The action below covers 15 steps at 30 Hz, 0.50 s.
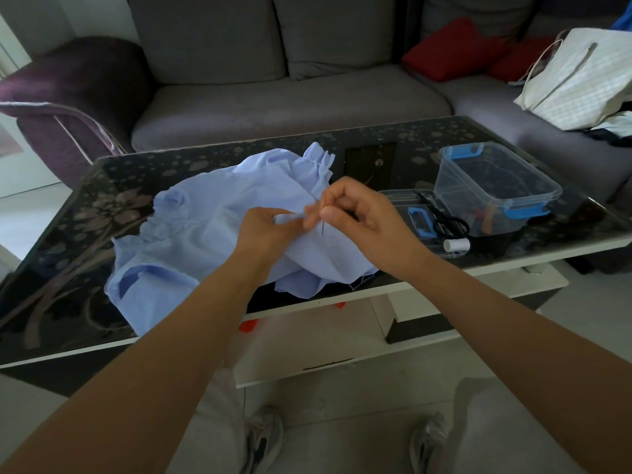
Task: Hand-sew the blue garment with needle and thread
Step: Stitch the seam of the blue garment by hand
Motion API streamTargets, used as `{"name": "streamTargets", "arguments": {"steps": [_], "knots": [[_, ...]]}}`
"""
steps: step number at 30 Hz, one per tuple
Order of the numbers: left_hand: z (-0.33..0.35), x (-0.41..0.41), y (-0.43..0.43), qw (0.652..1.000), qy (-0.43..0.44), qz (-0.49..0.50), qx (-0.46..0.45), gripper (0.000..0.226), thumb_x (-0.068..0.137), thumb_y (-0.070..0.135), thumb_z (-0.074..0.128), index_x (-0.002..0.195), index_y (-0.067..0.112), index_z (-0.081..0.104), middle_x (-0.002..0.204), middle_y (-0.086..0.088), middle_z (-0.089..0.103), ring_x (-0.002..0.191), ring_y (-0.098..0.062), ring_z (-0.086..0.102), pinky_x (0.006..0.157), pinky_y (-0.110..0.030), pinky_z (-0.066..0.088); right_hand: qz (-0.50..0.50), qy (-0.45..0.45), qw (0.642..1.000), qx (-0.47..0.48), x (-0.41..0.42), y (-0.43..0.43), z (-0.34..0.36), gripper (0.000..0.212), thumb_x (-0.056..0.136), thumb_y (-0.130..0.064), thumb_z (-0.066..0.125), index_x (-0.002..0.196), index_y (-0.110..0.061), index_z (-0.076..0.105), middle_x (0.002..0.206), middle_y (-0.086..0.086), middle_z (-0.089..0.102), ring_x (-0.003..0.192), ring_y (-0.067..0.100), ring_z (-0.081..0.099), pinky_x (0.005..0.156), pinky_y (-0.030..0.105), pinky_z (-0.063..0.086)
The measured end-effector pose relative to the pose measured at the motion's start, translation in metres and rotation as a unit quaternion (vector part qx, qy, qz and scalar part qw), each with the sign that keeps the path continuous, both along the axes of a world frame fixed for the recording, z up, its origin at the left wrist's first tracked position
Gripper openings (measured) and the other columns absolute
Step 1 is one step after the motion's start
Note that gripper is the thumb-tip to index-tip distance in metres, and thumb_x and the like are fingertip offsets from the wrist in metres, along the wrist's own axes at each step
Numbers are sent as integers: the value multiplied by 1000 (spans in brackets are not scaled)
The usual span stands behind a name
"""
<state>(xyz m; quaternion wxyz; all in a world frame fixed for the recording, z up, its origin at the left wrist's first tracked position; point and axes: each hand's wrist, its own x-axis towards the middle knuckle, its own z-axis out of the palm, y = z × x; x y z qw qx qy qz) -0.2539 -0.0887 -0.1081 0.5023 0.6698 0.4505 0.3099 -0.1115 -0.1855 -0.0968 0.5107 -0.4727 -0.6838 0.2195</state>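
Right fingers pinch needle; left fingers pinch blue garment overhanging table edge.

On table: blue garment, plastic box

A grey sofa with red cushions stands behind a dark flowered glass table; pale floor below.

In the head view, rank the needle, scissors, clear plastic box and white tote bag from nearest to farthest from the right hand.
1. Needle, pinched in the right hand.
2. Scissors, just right of that hand.
3. Clear plastic box, behind the scissors.
4. White tote bag, on the sofa, far right.
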Motion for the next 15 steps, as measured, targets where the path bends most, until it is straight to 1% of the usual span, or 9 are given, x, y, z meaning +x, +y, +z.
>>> {"name": "streamTargets", "arguments": {"steps": [2,3,6,7,8,9,11,13,15], "knots": [[-1,-2,5,999,-25,29,-12,23,85,26,74,91,4,73,89,-9,71,84,-17,62,74,-25,49,118,65,974,-183,8,-9,9,6,100,-10,48,98,-5,52,85,8,72,90,20,70,101,42,49],[-1,-3,6,998,-34,45,-14,24,84,27,75,95,6,73,95,-8,72,89,-19,63,80,-28,51,187,55,934,-300,14,-14,12,6,99,-11,47,98,-7,52,81,5,71,85,21,70,98,44,50],[-3,-6,11,996,-58,70,-21,30,83,29,76,103,8,73,103,-7,71,100,-23,64,90,-34,53,359,-86,740,-562,20,-26,16,12,101,-7,44,97,-12,53,70,-3,69,68,15,68,75,33,57],[-2,-7,11,995,-66,73,-24,30,83,28,76,104,7,72,103,-7,71,100,-22,64,89,-32,53,387,-105,701,-590,20,-28,15,14,101,-5,43,96,-12,53,66,-4,67,62,13,66,67,27,57],[-1,-8,11,994,-71,77,-26,30,84,28,75,105,7,72,105,-7,71,101,-22,64,90,-33,53,394,-109,689,-598,21,-28,16,14,102,-6,43,95,-13,53,62,-6,63,57,10,63,58,22,53],[0,-8,11,994,-73,79,-29,30,84,28,75,106,8,72,107,-7,71,103,-23,64,93,-35,52,381,-102,703,-591,23,-29,17,14,101,-9,44,95,-15,54,59,-9,58,52,7,57,51,18,48],[2,-7,9,993,-78,78,-36,30,84,28,74,107,9,72,108,-7,71,104,-23,64,95,-37,52,308,-47,781,-541,29,-29,20,13,98,-16,48,91,-20,58,56,-10,45,46,4,40,43,15,34],[4,-7,5,993,-81,73,-41,28,85,27,74,106,9,72,106,-7,72,101,-22,65,93,-35,52,183,33,869,-459,32,-25,20,10,96,-17,54,89,-20,61,56,-8,38,46,5,31,43,15,27],[5,-7,3,992,-94,61,-52,24,86,24,73,102,8,73,99,-5,73,95,-19,65,85,-29,54,21,46,942,-332,27,-17,16,6,93,-12,62,90,-17,63,56,-5,41,44,3,33,45,15,29]]}}
